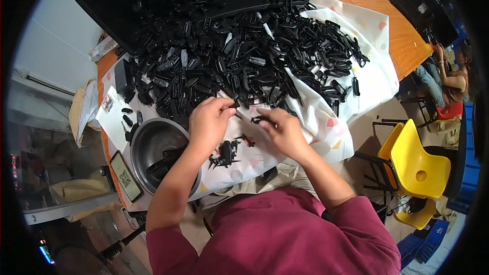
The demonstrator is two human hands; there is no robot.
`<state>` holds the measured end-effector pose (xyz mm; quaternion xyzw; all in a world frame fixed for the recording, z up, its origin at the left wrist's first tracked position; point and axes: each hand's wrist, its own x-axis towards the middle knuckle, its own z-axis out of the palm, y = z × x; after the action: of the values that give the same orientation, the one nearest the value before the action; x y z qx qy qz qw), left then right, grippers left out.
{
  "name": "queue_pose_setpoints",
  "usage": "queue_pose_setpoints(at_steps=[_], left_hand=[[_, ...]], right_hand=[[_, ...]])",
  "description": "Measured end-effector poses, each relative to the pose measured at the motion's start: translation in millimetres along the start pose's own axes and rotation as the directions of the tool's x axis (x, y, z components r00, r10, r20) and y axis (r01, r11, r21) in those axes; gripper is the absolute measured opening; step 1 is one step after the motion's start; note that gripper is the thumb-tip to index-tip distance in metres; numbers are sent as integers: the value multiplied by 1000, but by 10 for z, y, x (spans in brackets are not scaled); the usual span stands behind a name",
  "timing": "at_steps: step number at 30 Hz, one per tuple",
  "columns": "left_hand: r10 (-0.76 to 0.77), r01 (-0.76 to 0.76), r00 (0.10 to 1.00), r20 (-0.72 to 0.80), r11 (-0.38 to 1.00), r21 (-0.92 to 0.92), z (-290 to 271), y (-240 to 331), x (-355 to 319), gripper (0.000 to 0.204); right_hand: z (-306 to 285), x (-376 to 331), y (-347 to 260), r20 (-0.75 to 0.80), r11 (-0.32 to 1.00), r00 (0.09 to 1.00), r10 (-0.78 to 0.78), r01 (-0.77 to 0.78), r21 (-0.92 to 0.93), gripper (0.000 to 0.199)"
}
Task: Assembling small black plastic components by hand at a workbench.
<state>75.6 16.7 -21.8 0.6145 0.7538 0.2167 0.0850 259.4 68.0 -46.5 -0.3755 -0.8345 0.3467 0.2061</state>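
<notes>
My left hand (pixel 210 122) is over the table's near side, thumb and fingers pinched on a small dark part, mostly hidden by the fingertips. A little to the right, my right hand (pixel 284 131) grips a small black plastic piece (pixel 256 119) between thumb and forefinger. The two hands are apart. Just beyond them spreads a big heap of black plastic parts (pixel 219 66), many long and clip-like. Below and between my hands lies a small cluster of spiky black bits (pixel 225 154) on the white patterned cloth (pixel 260 160).
A steel bowl (pixel 140 147) with dark pieces inside stands at the left, beside a phone (pixel 126 175). Behind the heap leans a large black tray (pixel 97 15). Yellow chairs (pixel 415 163) stand at the right; a person (pixel 453 79) sits farther back.
</notes>
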Motion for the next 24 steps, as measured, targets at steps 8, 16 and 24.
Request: queue_pose_setpoints(at_steps=[8, 16, 24], left_hand=[[-135, 82, 990, 37, 346, -935, -149, 183, -258, 15], [-63, -120, 976, -211, 648, -752, -198, 231, -266, 14], [-235, 177, 956, 175, -13, -984, 54, 318, -425, 15]], right_hand=[[-115, 44, -316, -230, 818, 966, -114, 223, 530, 28], [-217, 20, -429, -265, 865, 950, -166, 269, 424, 29], [-158, -85, -503, -295, 937, 924, -244, 304, 175, 32]])
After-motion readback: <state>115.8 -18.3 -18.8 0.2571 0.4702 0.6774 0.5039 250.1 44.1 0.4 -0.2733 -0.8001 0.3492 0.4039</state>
